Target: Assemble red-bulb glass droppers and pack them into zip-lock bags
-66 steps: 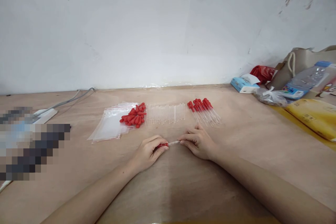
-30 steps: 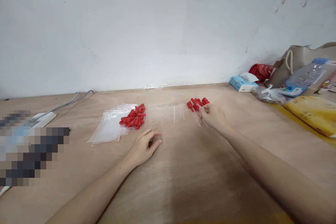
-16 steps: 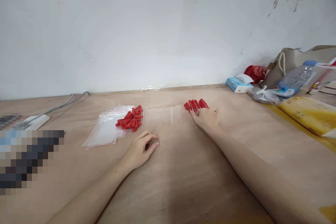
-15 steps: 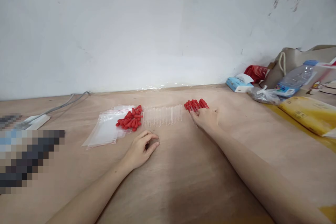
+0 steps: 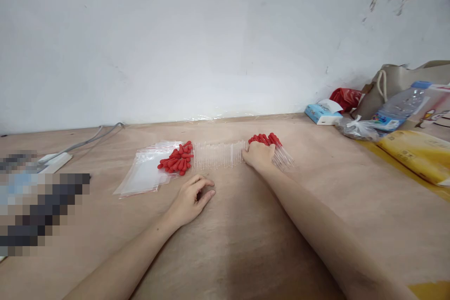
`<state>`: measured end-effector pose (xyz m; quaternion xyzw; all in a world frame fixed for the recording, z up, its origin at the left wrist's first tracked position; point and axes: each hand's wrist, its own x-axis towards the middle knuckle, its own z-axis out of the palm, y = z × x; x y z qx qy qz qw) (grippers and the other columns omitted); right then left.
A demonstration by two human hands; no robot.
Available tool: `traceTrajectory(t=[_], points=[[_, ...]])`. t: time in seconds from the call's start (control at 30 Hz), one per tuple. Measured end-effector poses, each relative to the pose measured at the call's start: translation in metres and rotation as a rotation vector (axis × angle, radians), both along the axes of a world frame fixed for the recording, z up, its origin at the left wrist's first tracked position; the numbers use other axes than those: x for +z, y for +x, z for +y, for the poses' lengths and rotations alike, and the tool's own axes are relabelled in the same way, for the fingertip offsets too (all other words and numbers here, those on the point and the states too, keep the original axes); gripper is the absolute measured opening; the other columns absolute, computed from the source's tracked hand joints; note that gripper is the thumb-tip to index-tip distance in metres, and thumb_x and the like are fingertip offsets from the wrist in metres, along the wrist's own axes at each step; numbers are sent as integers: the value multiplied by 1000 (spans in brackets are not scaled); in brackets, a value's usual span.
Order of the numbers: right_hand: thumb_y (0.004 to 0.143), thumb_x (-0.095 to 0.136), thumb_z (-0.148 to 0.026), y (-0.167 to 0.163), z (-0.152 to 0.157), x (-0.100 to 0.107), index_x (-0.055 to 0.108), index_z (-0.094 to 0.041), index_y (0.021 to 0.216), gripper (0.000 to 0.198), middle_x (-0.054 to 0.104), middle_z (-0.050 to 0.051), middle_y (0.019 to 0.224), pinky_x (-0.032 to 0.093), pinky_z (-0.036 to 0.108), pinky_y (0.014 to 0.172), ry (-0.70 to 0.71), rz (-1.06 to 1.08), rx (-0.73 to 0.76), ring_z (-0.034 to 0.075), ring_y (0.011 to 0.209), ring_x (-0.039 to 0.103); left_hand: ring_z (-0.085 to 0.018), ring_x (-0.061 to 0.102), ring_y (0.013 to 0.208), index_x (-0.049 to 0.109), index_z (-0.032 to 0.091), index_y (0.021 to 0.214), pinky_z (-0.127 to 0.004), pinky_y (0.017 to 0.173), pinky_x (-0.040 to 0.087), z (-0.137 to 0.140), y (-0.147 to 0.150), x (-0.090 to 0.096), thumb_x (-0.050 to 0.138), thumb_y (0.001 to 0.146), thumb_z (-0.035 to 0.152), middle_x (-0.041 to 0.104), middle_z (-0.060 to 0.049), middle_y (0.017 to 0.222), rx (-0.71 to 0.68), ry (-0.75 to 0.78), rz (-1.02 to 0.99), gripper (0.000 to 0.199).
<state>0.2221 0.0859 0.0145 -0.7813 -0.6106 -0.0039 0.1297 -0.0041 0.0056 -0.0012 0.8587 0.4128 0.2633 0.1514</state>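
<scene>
My left hand (image 5: 192, 199) rests on the table with fingers curled, thumb apart and nothing held. Beyond it lies a pile of red rubber dropper bulbs (image 5: 176, 161), partly on flat clear zip bags (image 5: 140, 173). A row of thin clear tubes (image 5: 218, 155) lies side by side right of the pile. My right hand (image 5: 258, 154) is bent over the left part of a group of droppers (image 5: 283, 157), clear tubes with red bulbs at the far end. Its thumb side is at the right end of the tube row. The hand itself hides its fingertips and whatever they touch.
At the right are a blue tissue pack (image 5: 323, 114), a knotted clear bag (image 5: 356, 127), a plastic bottle (image 5: 401, 105), a yellow package (image 5: 418, 154) and a grey bag (image 5: 372, 98). A grey cable (image 5: 91, 140) crosses the left side. The wall (image 5: 211, 56) stands behind the table.
My right hand has moved left across the droppers, uncovering the clear tubes on their right side. My left hand keeps its place and pose. The view has shifted slightly.
</scene>
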Motion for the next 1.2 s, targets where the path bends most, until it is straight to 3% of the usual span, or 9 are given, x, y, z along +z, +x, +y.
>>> traceTrajectory(t=[0.1, 0.17, 0.3, 0.4, 0.67, 0.83, 1.0, 1.1, 1.2], points=[[74, 42, -27, -3, 5, 1, 62, -14, 72, 23, 63, 11, 73, 26, 40, 75, 7, 25, -25, 24, 73, 58, -12, 50, 67, 58, 20, 94, -25, 60, 41, 0, 1, 0, 45, 84, 29, 55, -2, 84, -2, 5, 7, 18], [73, 44, -25, -3, 7, 2, 62, -14, 70, 21, 62, 10, 71, 26, 40, 75, -19, 47, -32, 23, 72, 58, -14, 51, 69, 59, 20, 91, -27, 62, 40, 2, 0, 1, 47, 83, 32, 55, -3, 81, 68, 97, 25, 18], [72, 45, -24, -4, 9, 4, 61, -15, 68, 19, 62, 10, 69, 26, 40, 74, -45, 70, -35, 23, 69, 58, -23, 50, 80, 61, 19, 83, -36, 71, 36, 15, -15, 9, 50, 80, 37, 59, -6, 82, 433, 442, 156, 21], [75, 42, -25, -5, 5, 5, 61, -14, 69, 23, 62, 11, 69, 26, 39, 73, 2, 42, -18, 22, 66, 57, -27, 49, 84, 61, 19, 88, -39, 71, 34, 26, -33, 12, 50, 80, 39, 60, -9, 87, 582, 544, 274, 24], [84, 35, -32, 9, -52, -8, 58, -15, 79, 29, 64, 8, 68, 23, 36, 71, 325, -108, 274, 20, 61, 55, -23, 49, 90, 61, 19, 95, -34, 80, 39, 43, -57, 6, 44, 85, 26, 60, -7, 95, 349, 556, 253, 21], [86, 37, -31, 22, -88, -16, 55, -17, 74, 26, 63, 5, 68, 22, 33, 68, 422, -108, 413, 17, 61, 53, -25, 51, 87, 61, 19, 96, -37, 76, 38, 46, -59, 2, 39, 88, 26, 63, -7, 89, 392, 594, 362, 25], [86, 38, -29, 24, -95, -20, 51, -16, 73, 22, 61, 4, 70, 21, 31, 68, 513, -81, 456, 15, 65, 51, -26, 53, 86, 58, 18, 98, -37, 75, 37, 45, -56, 2, 38, 88, 27, 63, -8, 87, 438, 617, 405, 24], [86, 38, -26, 24, -92, -24, 50, -16, 74, 20, 61, 4, 70, 24, 30, 72, 548, -44, 500, 14, 63, 50, -26, 54, 88, 55, 17, 98, -38, 77, 38, 40, -50, 7, 39, 87, 26, 63, -10, 91, 459, 591, 300, 22], [87, 37, -23, 25, -91, -27, 50, -17, 76, 18, 61, 2, 68, 26, 30, 73, 549, 33, 615, 12, 58, 49, -23, 55, 88, 53, 16, 99, -36, 79, 41, 24, -34, 12, 42, 85, 25, 61, -9, 94, 426, 480, 49, 20]])
